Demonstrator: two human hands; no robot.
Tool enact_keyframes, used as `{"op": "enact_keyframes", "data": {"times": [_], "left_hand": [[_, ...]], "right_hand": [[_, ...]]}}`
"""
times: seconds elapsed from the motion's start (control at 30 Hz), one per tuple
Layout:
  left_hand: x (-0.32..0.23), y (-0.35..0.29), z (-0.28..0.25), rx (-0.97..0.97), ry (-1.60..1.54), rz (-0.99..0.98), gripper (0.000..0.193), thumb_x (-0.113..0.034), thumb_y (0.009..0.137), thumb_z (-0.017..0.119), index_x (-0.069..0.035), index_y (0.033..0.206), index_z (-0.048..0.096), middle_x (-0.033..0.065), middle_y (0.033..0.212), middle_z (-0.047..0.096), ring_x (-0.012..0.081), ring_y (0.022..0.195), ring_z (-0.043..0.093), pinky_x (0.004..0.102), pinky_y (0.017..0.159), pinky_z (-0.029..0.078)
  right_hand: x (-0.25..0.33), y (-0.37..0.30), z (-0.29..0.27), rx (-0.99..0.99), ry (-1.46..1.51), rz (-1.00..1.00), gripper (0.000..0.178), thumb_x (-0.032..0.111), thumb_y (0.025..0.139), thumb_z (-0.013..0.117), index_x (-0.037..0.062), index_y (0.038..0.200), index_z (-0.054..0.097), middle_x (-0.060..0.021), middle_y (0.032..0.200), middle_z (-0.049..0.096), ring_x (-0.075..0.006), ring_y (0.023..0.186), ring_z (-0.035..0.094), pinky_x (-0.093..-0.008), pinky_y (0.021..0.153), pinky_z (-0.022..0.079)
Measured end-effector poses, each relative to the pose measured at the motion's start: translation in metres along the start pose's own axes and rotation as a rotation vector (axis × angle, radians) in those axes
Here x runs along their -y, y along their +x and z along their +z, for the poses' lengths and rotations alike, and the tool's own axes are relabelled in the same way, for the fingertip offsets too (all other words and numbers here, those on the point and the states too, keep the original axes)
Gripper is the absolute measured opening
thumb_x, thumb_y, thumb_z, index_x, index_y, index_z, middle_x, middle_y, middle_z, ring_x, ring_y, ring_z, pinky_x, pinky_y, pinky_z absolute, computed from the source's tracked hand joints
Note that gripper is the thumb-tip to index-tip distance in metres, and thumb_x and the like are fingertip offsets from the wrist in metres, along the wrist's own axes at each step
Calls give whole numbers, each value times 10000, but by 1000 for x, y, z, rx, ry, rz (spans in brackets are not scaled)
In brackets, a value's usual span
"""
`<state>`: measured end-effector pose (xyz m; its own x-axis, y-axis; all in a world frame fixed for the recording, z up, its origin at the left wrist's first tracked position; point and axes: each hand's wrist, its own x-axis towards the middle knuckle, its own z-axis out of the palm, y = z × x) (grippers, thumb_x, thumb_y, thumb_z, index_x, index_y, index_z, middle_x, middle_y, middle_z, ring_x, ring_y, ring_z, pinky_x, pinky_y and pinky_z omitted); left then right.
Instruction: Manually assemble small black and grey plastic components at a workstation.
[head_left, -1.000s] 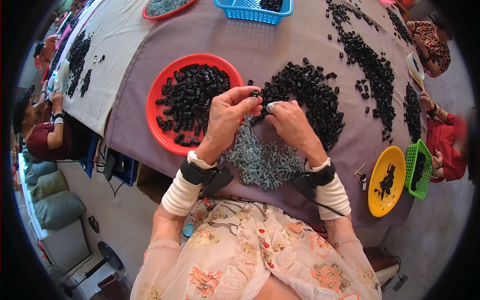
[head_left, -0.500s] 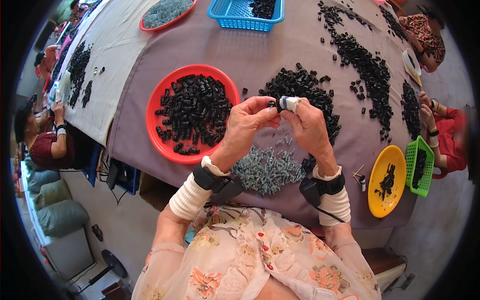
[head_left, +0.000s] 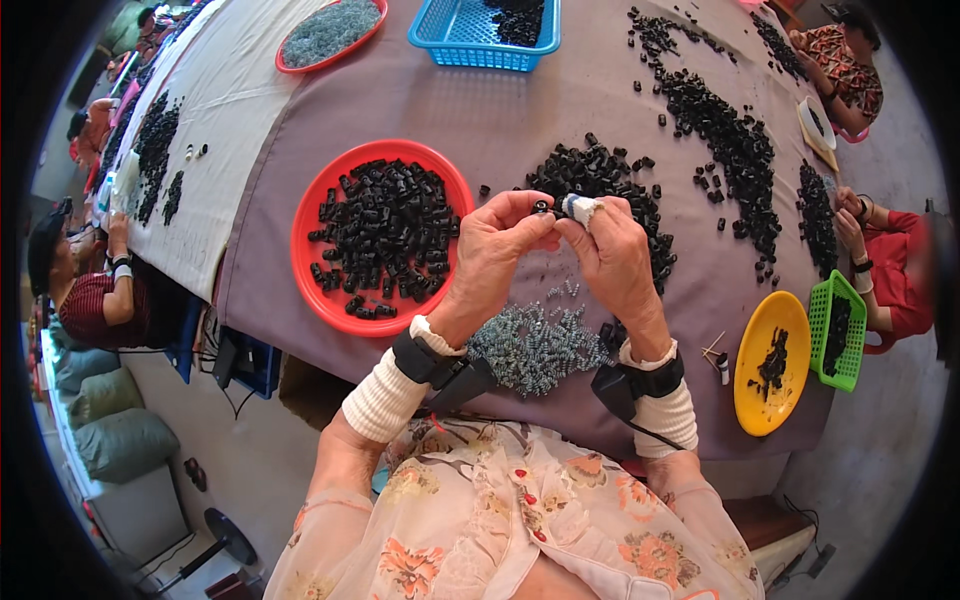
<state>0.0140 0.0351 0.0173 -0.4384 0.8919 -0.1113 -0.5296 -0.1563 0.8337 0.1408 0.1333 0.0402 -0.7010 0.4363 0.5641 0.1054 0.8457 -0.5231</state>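
Observation:
My left hand (head_left: 500, 245) pinches a small black plastic part (head_left: 541, 207) between thumb and fingertips. Close beside it, my right hand (head_left: 615, 250) is closed, thumb against a finger wrapped in a white and blue cloth band (head_left: 580, 207); whatever those fingertips hold is hidden. Both hands are raised above the table, between a heap of loose black parts (head_left: 590, 165) on the far side and a heap of small silvery, spring-like pieces (head_left: 535, 350) nearer me. Left of my hands, a round red tray (head_left: 305, 240) holds many black parts.
Beyond are a blue basket (head_left: 480, 55) and a red dish (head_left: 300, 65) of silvery pieces. At right lie a yellow plate (head_left: 760, 410) with black scraps, a green basket (head_left: 850, 372) and a trail of black parts (head_left: 730, 140). Other people sit along both sides.
Both hands stay together in nearly the same place, with slight finger movement around the black part. The view has shifted slightly.

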Motion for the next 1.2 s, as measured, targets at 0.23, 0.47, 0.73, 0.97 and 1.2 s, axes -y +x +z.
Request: {"op": "enact_keyframes", "data": {"times": [0.23,0.47,0.73,0.97,1.2], "left_hand": [[-5,0,2,27,-16,-46,194,-35,888,609,18,1074,604,85,949,666,139,804,657,263,748,549],[-3,-2,-1,21,-27,-38,193,-33,887,611,15,1074,611,77,948,663,133,806,657,258,751,551],[-7,-5,6,13,154,50,234,-67,879,646,7,1100,635,47,885,681,90,766,642,214,708,517],[-8,-8,9,-17,359,123,251,-63,882,639,15,1121,641,27,839,676,51,739,604,191,681,488],[-6,-8,7,-46,481,171,250,-34,877,622,22,1120,640,20,827,670,51,740,599,193,673,486]], "right_hand": [[0,-1,0,19,-48,-10,112,38,842,598,-49,913,603,-152,832,617,-338,822,578,-397,755,457],[8,1,-4,61,103,173,124,58,845,614,-25,937,616,-158,838,622,-331,830,586,-387,733,468],[4,8,-9,-78,-6,17,151,72,792,679,-20,893,614,-128,787,598,-309,743,567,-386,702,448],[3,15,-12,-21,-160,-152,195,89,763,699,-25,891,607,-105,771,584,-275,748,563,-394,773,416],[4,16,-11,36,-233,-207,197,85,746,698,-24,877,599,-103,770,581,-260,761,562,-396,813,403]]}}
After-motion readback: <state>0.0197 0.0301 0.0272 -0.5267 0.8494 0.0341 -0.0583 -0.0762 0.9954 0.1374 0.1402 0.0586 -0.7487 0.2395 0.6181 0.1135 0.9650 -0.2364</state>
